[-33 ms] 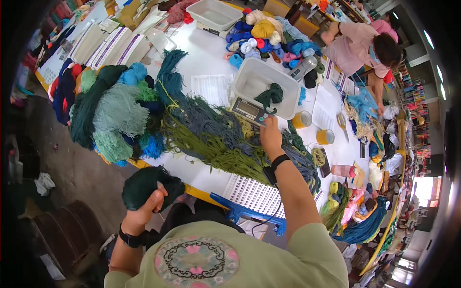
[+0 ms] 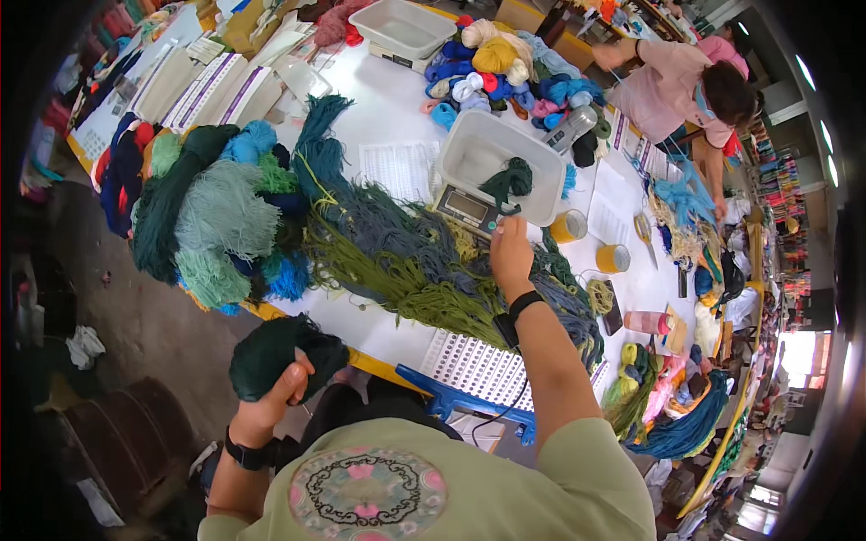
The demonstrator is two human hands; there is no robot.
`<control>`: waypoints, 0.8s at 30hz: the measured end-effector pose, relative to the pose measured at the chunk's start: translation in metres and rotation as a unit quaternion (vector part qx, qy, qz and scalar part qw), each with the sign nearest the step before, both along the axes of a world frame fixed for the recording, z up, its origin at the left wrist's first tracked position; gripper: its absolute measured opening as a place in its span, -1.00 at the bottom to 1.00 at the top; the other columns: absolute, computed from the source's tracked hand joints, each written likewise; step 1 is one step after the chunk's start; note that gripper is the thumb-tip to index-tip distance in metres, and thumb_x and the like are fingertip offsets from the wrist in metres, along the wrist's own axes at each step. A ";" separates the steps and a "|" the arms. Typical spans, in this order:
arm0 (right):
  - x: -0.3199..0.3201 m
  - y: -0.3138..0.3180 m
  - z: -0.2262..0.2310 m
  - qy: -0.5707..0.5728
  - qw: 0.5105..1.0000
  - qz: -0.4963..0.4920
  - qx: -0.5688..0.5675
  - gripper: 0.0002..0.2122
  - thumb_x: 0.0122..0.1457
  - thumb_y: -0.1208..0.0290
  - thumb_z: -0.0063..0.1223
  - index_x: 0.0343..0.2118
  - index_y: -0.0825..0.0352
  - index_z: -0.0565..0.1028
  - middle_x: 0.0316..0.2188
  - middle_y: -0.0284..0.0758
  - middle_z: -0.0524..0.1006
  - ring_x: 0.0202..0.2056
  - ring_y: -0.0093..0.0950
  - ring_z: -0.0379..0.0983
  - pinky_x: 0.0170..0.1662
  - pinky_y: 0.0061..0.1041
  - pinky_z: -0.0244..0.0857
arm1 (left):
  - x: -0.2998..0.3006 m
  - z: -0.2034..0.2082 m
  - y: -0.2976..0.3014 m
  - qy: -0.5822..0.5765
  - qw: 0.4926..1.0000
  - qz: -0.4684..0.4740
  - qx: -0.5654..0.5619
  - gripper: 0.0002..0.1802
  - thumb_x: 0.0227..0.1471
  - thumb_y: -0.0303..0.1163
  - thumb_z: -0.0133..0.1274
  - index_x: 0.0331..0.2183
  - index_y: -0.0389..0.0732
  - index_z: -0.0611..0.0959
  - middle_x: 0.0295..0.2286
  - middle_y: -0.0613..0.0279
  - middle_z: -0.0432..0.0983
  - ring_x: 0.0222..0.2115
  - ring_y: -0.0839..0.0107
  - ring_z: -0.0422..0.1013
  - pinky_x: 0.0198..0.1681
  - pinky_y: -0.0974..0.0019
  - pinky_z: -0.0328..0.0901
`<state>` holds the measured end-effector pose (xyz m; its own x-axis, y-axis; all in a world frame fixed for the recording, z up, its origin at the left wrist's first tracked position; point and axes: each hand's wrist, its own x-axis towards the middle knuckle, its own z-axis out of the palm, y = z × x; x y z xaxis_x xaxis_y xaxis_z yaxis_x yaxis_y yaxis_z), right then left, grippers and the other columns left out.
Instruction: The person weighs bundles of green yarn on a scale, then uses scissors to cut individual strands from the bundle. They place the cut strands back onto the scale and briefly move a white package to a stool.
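Observation:
My left hand (image 2: 281, 386) is closed around a thick bundle of dark green yarn (image 2: 271, 353), held off the table's near edge. My right hand (image 2: 512, 257) reaches over the table, its fingers drawn together at the front panel of a digital scale (image 2: 467, 209). Whatever lies between those fingertips is too small to make out. On the scale sits a white plastic tub (image 2: 548, 167) with a small dark green skein (image 2: 511, 183) in it; the skein's tail hangs over the tub's near wall close to my right fingers. Loose olive and grey-blue yarn (image 2: 397, 261) spreads beneath my right forearm.
Piled skeins (image 2: 221, 212) stand at the table's left edge, with bound books (image 2: 203, 90) behind. Yellow yarn cones (image 2: 612, 259), scissors (image 2: 644, 236) and a phone (image 2: 612, 316) lie right. A blue metal bar (image 2: 460, 397) crosses the near edge. A co-worker (image 2: 672, 90) handles yarn at far right.
The co-worker's raised hand has shifted slightly up and to the left. Both of my hands stay almost where they were.

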<state>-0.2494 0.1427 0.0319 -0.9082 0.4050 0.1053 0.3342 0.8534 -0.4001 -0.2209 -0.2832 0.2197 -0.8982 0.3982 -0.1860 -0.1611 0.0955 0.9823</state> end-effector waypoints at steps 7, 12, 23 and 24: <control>-0.027 0.007 0.012 0.128 0.973 -0.093 0.167 -0.56 -0.05 0.40 0.29 -0.07 0.22 0.39 -0.06 -0.30 0.37 0.04 -0.27 0.23 0.02 -0.16 -0.02 | 0.011 -0.008 -0.006 -0.051 0.998 0.025 0.014 -0.64 0.12 -0.16 0.08 -0.47 -0.29 0.53 -0.76 0.37 0.30 -0.77 0.63 0.17 -0.68 0.52 0.03; -0.031 0.019 0.014 0.080 0.988 -0.044 0.124 -0.53 -0.04 0.24 0.29 -0.03 0.14 0.42 -0.01 -0.41 0.39 0.05 -0.31 0.21 0.07 -0.11 -0.11 | 0.009 -0.007 -0.003 -0.053 0.998 0.022 0.014 -0.66 0.12 -0.17 0.09 -0.45 -0.28 0.53 -0.75 0.37 0.30 -0.77 0.63 0.16 -0.67 0.52 0.03; -0.088 0.052 0.022 -0.022 0.999 0.027 0.029 -0.71 0.13 0.04 -0.07 -0.21 0.04 0.54 -0.21 -0.43 0.56 -0.07 -0.35 0.39 -0.01 -0.12 -0.05 | 0.012 -0.007 -0.002 -0.061 0.997 0.034 0.016 -0.72 0.12 -0.25 0.08 -0.42 -0.30 0.52 -0.73 0.34 0.32 -0.76 0.62 0.18 -0.67 0.52 0.05; -0.098 0.056 0.024 -0.126 0.992 0.010 -0.028 -0.65 0.17 -0.03 -0.22 -0.19 -0.01 0.54 -0.26 -0.46 0.59 -0.08 -0.36 0.42 0.00 -0.11 -0.07 | 0.013 -0.007 -0.002 -0.060 0.997 0.036 0.016 -0.72 0.12 -0.25 0.08 -0.42 -0.30 0.52 -0.73 0.34 0.32 -0.76 0.62 0.18 -0.67 0.52 0.05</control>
